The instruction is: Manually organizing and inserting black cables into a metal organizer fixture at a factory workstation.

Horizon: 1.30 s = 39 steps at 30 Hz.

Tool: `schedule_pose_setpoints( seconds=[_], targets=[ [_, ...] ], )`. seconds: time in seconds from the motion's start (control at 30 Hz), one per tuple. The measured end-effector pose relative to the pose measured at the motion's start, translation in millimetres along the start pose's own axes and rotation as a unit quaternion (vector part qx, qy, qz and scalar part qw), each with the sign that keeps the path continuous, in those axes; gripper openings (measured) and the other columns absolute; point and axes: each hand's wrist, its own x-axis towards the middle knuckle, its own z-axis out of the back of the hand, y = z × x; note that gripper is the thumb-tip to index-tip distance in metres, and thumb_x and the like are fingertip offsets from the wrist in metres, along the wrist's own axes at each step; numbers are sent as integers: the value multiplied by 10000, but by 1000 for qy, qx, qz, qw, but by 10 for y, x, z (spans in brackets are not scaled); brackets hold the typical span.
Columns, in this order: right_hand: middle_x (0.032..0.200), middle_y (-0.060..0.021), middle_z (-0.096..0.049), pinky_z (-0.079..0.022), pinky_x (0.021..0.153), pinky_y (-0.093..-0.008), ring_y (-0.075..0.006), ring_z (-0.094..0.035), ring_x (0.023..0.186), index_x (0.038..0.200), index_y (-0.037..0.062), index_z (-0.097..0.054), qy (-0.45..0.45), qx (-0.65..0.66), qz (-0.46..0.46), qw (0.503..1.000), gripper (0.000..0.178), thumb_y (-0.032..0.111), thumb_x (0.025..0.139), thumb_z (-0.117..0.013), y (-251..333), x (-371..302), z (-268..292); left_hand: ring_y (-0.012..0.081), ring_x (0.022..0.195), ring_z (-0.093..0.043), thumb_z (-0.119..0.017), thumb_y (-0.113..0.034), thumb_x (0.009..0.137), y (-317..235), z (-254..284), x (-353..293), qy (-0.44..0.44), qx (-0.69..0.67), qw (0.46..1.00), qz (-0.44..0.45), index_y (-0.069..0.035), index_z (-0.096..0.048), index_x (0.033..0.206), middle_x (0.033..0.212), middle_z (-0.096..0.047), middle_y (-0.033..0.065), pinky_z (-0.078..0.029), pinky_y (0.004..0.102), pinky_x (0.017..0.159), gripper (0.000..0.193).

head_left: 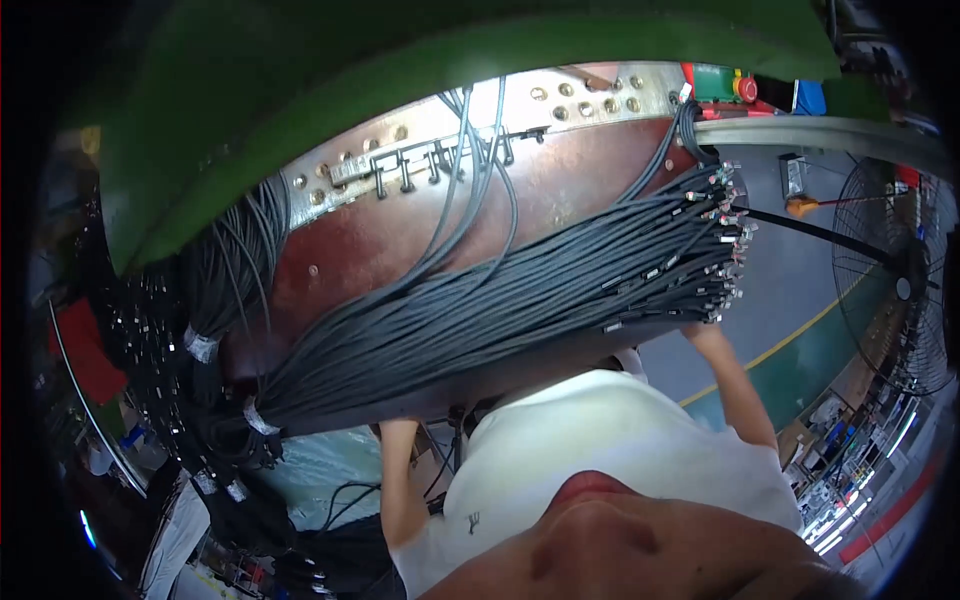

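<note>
A wide bundle of black cables [500, 290] lies across a reddish-brown table [345, 255], its small metal-tipped ends [728, 245] fanned out at the right. Silver tape [258, 418] binds it at the left. My right hand [702, 334] is at the table's near edge, just below the cable ends; the edge and cables hide its fingers. Further left, my left hand [399, 427] meets the same near edge, with its fingers out of sight beneath the table. What either hand grips, if anything, does not show.
A green machine cover [400, 85] overhangs the far side, above a metal plate with holes [590, 100] and black rods [430, 160]. More taped cables [240, 260] hang at the left. On the right stand a fan [890, 270] and a red push button [745, 89].
</note>
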Motion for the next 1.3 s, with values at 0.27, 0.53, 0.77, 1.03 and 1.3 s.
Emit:
schedule_pose_setpoints(
  seconds=[0.27,0.53,0.77,1.03,1.3],
  targets=[
    [1213,-147,-543,-347,999,-431,-347,-457,1163,1156,79,-585,85,58,-99,990,396,58,761,-604,-158,-272,-451,380,1188,-441,-493,-325,852,-133,70,314,-7,-6,1000,13,-88,-545,1231,1291,-492,182,-316,469,1023,450],
    [1121,-149,-585,-387,941,-441,-347,-513,1077,1074,85,-627,27,130,-150,980,342,9,741,-604,-78,-239,-526,399,1104,-500,-550,-233,821,-98,1,330,-151,-83,985,-29,-69,-595,1156,1206,-550,203,-383,458,963,375],
    [1140,-153,-577,-380,952,-438,-353,-507,1081,1079,88,-624,5,115,-135,984,354,13,733,-607,-85,-168,-530,408,1066,-514,-561,-177,814,-144,91,374,-192,-116,974,-39,-52,-606,1118,1148,-574,212,-415,455,900,332],
    [1006,-105,-633,-478,764,-292,-198,-610,900,1055,46,-617,-244,188,-339,889,355,-105,746,-528,-609,613,916,357,964,-589,-561,-227,858,-791,1345,33,187,-305,905,-230,-27,-615,1068,1013,-636,165,-466,391,835,295],
    [1063,-154,-601,-444,865,-389,-307,-572,973,1155,66,-564,-1,12,203,979,434,351,829,-585,716,3088,712,266,852,-623,-633,-232,801,-2022,1926,1050,-238,-130,811,-518,-56,-599,937,884,-640,95,-470,371,851,225]
  ],
)
